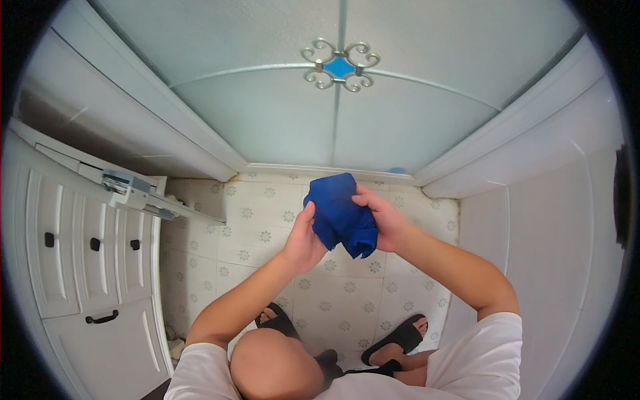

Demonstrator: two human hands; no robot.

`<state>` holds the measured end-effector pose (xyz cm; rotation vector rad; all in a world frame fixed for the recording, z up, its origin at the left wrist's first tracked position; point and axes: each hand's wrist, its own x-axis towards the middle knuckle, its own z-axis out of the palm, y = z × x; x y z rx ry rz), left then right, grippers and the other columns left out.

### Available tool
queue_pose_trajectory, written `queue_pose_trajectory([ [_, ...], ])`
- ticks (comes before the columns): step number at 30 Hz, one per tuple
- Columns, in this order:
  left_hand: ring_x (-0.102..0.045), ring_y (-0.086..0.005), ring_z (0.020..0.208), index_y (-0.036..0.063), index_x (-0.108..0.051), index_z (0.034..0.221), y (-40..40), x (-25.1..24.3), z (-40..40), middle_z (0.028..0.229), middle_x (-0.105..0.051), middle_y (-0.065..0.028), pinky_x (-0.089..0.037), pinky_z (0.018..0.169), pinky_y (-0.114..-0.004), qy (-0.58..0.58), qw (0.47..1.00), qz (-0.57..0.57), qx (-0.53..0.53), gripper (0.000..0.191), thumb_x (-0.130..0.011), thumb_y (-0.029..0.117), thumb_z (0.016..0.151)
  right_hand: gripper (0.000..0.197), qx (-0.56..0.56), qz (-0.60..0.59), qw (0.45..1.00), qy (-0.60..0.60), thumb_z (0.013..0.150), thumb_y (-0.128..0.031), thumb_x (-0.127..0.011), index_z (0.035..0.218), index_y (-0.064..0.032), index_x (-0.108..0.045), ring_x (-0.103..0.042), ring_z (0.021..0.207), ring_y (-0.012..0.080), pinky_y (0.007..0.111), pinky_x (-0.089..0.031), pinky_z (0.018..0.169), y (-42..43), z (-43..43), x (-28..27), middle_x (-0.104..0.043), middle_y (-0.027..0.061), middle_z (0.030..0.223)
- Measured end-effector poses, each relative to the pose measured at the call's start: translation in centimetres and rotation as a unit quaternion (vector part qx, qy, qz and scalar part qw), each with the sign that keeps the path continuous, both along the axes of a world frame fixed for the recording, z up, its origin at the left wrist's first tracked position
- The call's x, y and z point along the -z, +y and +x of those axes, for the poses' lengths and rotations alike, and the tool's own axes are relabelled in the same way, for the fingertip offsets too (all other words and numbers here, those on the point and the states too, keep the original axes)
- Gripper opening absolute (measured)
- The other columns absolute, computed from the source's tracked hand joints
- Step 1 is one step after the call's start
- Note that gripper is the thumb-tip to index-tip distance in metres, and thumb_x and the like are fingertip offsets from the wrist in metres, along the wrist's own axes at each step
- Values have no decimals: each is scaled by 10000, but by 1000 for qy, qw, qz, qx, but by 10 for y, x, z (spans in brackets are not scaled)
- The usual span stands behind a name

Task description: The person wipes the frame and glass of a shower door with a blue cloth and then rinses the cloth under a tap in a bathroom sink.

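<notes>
A crumpled, folded blue cloth (336,205) is held up over the tiled floor in front of me, with a frayed lower edge. My left hand (305,240) grips its left side, thumb on top and fingers hidden beneath. On the right side, my right hand (385,220) holds it with the thumb pressed on the upper face. The underside of the cloth is out of sight.
Ahead stands a frosted glass door (260,115) with a scrolled metal ornament (340,66). A white cabinet (100,260) with black handles is on the left, a pale tiled wall (505,235) on the right. My feet, in black slides (400,337), stand on patterned floor tiles (265,215).
</notes>
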<state>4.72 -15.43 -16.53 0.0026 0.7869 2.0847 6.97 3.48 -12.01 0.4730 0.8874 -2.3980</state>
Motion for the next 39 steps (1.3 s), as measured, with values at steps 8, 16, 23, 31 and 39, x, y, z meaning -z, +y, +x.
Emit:
queue_pose_trajectory([
  [8, -435, -215, 1374, 37, -280, 1543, -9, -90, -8, 1489, -447, -100, -340, 1151, -366, 76, 977, -180, -87, 619, -300, 462, 1093, 349, 63, 62, 993, 78, 998, -170, -561, 1331, -73, -527, -569, 1082, 170, 322, -480, 928, -42, -19, -44, -582, 51, 1208],
  [16, -458, -165, 1319, 2, -311, 1535, -23, -267, 11, 1449, -488, -91, -346, 1127, -313, 91, 955, -226, -167, 526, -406, 284, 1101, 348, 157, 347, 901, 209, 947, -56, -643, 1290, -64, -586, -584, 914, 127, 279, -485, 813, -65, -1, -185, -605, 24, 999],
  [23, -560, -128, 1134, -2, -465, 1416, -66, -425, 41, 1270, -611, -55, -452, 999, -291, 57, 936, -243, -250, 448, -489, 290, 1077, 457, 49, 452, 848, 272, 882, -153, -740, 1289, -26, -575, -589, 1008, 192, 325, -484, 862, -88, 27, -364, -616, 95, 1083],
  [31, -569, -153, 1185, 4, -392, 1503, -125, -583, 74, 1296, -609, -81, -461, 1023, -305, 64, 916, -252, -306, 618, -657, 21, 945, 318, 22, 250, 961, 115, 975, -146, -643, 1241, 26, -608, -609, 945, 134, 268, -492, 853, -139, 29, -523, -666, 48, 1068],
  [39, -573, -208, 1212, 31, -466, 1468, -189, -710, 92, 1377, -568, -134, -463, 1056, -347, -64, 904, -170, -387, 470, -555, 56, 1007, 438, -53, 156, 986, 34, 1006, -203, -566, 1400, -20, -509, -582, 1109, 159, 303, -477, 954, -191, 15, -621, -621, 67, 1224],
])
